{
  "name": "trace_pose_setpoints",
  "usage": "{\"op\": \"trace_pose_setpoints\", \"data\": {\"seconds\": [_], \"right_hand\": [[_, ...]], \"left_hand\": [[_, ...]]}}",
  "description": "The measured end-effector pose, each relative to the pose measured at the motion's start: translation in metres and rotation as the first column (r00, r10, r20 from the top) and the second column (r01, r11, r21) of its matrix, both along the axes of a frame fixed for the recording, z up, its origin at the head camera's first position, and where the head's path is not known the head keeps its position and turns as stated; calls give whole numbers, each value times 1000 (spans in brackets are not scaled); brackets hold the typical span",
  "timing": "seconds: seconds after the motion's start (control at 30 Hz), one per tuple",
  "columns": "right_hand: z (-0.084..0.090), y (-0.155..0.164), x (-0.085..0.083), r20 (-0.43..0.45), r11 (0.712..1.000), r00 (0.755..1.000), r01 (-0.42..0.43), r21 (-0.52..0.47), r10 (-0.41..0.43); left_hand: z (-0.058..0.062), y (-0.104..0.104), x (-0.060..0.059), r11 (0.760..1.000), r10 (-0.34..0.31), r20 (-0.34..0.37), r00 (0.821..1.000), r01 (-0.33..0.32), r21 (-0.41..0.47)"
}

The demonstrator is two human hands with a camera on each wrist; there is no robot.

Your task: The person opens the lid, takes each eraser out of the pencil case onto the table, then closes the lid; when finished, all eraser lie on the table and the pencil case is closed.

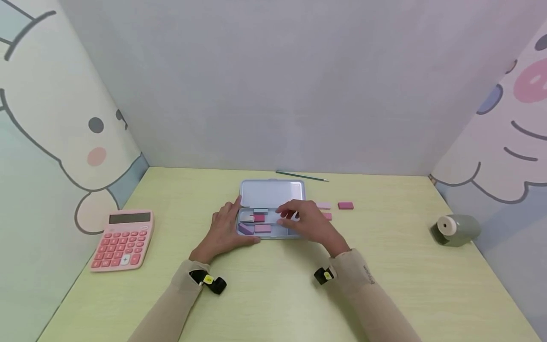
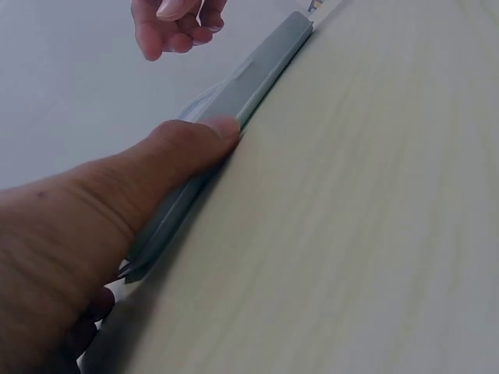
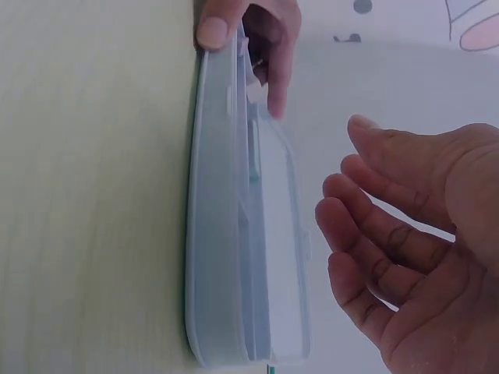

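Observation:
An open blue-grey tin case (image 1: 295,233) lies at the middle of the table, its lid (image 1: 273,192) laid back. Inside are a dark pink eraser (image 1: 259,218), a light pink one (image 1: 262,228) and a purple one (image 1: 246,229). My left hand (image 1: 225,227) holds the case's left end, thumb (image 2: 168,152) along the front edge of the case (image 2: 261,66) and fingers over the rim. My right hand (image 1: 301,217) hovers over the tray's right half, fingers relaxed and holding nothing (image 3: 405,234). Three more pink erasers (image 1: 345,205) lie just right of the case.
A pencil (image 1: 302,176) lies behind the case near the back wall. A pink calculator (image 1: 124,240) sits at the table's left edge and a green pencil sharpener (image 1: 455,230) at the right. Walls enclose the table on three sides.

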State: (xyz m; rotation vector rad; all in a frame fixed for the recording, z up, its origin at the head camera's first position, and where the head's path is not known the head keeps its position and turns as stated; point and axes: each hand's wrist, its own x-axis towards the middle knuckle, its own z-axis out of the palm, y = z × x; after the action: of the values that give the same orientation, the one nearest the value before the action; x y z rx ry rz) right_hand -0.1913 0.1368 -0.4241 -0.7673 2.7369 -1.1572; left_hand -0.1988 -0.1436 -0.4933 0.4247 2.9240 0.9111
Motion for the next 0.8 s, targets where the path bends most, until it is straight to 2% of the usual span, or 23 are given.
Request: {"op": "trace_pose_setpoints", "data": {"seconds": [0.17,0.3,0.53,0.8], "right_hand": [[-8,-21,4,15,999,1000,-15,-30,15],[-14,-38,5,28,998,998,-52,-31,53],[-21,-63,3,-20,991,995,-94,95,97],[-14,-83,-2,-36,981,998,-42,190,50]], "left_hand": [[1,-1,2,1000,-10,-9,1000,10,7],[1,-2,0,999,-30,-45,999,30,14],[-2,-2,-4,998,-57,-100,993,57,-2],[0,-5,-4,998,-55,-98,994,53,-20]]}}
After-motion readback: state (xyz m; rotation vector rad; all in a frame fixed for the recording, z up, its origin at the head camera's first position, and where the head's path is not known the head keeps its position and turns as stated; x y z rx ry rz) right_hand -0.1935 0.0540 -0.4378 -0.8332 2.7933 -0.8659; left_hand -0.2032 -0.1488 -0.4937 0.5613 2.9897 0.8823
